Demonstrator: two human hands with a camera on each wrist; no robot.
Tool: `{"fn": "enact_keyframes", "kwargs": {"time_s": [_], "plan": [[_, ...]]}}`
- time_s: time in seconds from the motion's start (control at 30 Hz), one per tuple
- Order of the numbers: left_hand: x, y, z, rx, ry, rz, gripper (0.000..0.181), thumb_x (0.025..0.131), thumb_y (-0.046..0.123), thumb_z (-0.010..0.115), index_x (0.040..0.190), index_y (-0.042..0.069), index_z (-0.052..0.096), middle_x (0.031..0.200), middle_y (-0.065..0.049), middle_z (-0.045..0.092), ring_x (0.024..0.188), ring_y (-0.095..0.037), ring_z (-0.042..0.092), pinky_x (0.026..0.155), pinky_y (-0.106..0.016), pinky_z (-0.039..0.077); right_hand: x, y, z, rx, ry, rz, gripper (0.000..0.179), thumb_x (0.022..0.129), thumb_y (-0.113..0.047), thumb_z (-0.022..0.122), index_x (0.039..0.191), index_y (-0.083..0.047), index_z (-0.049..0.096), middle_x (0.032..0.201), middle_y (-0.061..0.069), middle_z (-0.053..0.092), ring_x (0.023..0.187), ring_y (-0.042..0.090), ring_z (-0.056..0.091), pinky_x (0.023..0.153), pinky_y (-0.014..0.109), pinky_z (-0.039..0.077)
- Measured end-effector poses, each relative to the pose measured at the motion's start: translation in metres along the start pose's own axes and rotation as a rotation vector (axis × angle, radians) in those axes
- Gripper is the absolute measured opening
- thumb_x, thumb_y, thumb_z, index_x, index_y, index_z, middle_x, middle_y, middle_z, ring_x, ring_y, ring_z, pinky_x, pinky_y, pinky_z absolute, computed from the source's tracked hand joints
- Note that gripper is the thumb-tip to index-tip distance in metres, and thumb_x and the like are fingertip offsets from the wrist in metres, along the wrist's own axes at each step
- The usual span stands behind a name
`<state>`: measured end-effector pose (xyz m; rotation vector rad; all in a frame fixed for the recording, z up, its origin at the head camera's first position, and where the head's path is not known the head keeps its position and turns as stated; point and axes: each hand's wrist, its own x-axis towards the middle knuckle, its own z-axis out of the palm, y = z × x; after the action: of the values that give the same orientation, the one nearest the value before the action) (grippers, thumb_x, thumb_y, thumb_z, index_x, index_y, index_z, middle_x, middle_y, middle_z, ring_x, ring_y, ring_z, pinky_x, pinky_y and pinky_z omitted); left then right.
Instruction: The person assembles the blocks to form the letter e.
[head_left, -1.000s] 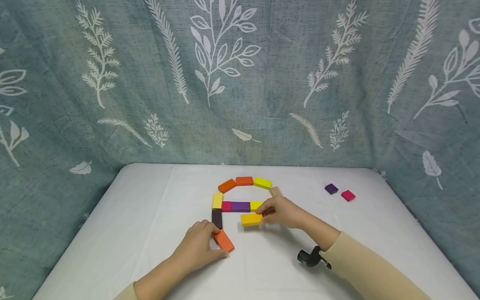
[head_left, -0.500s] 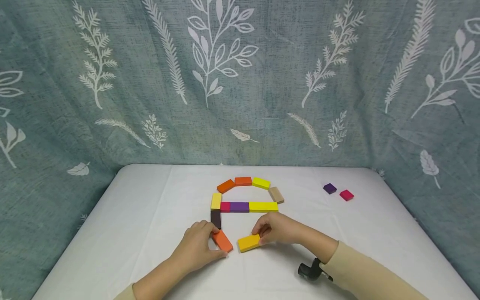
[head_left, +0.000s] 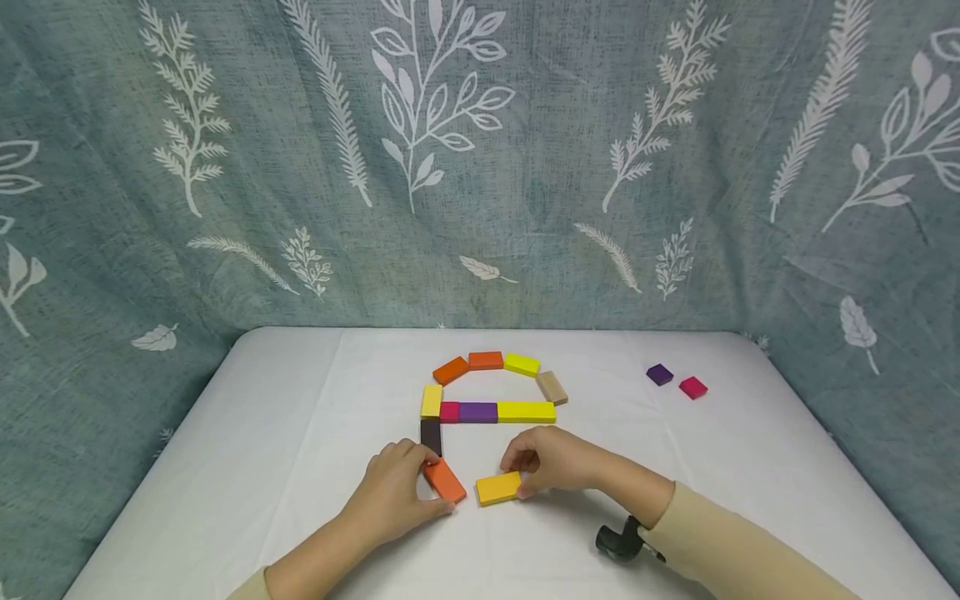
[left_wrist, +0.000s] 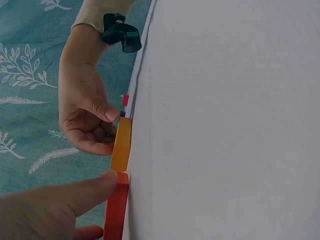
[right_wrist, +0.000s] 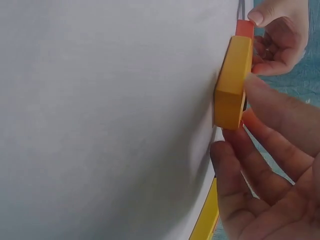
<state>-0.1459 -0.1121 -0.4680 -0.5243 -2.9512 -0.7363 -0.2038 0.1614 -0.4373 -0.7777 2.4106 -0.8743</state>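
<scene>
In the head view my left hand grips an orange block, thumb at its near end and fingers at its far end. The block lies slanted on the white table, below a black block. My right hand pinches the right end of an amber-yellow block, low at the tabletop; a small gap parts it from the orange one. In the right wrist view the thumb rests on the amber-yellow block. Above the hands, a row holds a red block, a purple block and a yellow block.
An arc of blocks curves behind the row: two orange, a lime-yellow block and a tan block. A pale yellow block stands left. Off right lie a dark purple block and a crimson block.
My right hand has brought the amber-yellow block toward the near side, from just below the row to beside the orange block. It is nearly still in the last half second. My left hand stays put.
</scene>
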Motion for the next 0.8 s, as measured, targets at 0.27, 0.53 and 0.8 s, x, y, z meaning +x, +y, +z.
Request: {"fn": "enact_keyframes", "kwargs": {"time_s": [0.27,0.53,0.8], "plan": [[0.001,0.0,0.0,-0.009,0.009,0.014,0.057,0.071,0.046,0.088,0.113,0.012,0.069,0.106,0.003,0.06,0.097,-0.016,0.05,0.087,-0.04,0.043,0.003,-0.005,0.001,-0.015,-0.078,-0.055,0.025,0.08,-0.008,0.084,0.102,-0.019,0.076,0.089,-0.009,0.065,0.082,0.013,0.059,0.074,0.023,0.051],[0.002,-0.002,0.001,0.004,0.019,0.029,0.055,0.073,0.045,0.087,0.114,0.013,0.07,0.104,0.004,0.061,0.094,-0.015,0.049,0.085,-0.037,0.042,0.007,-0.012,0.01,-0.047,-0.147,-0.083,0.025,0.081,-0.015,0.085,0.102,-0.024,0.074,0.085,-0.011,0.062,0.079,0.007,0.055,0.072,0.022,0.049],[0.001,-0.001,0.0,-0.01,0.011,0.025,0.056,0.073,0.046,0.087,0.114,0.012,0.07,0.106,0.004,0.061,0.094,-0.014,0.048,0.084,-0.036,0.041,0.008,-0.017,0.015,-0.023,-0.179,-0.074,0.025,0.08,-0.015,0.086,0.099,-0.023,0.073,0.082,-0.01,0.062,0.074,0.005,0.054,0.069,0.022,0.049]]}}
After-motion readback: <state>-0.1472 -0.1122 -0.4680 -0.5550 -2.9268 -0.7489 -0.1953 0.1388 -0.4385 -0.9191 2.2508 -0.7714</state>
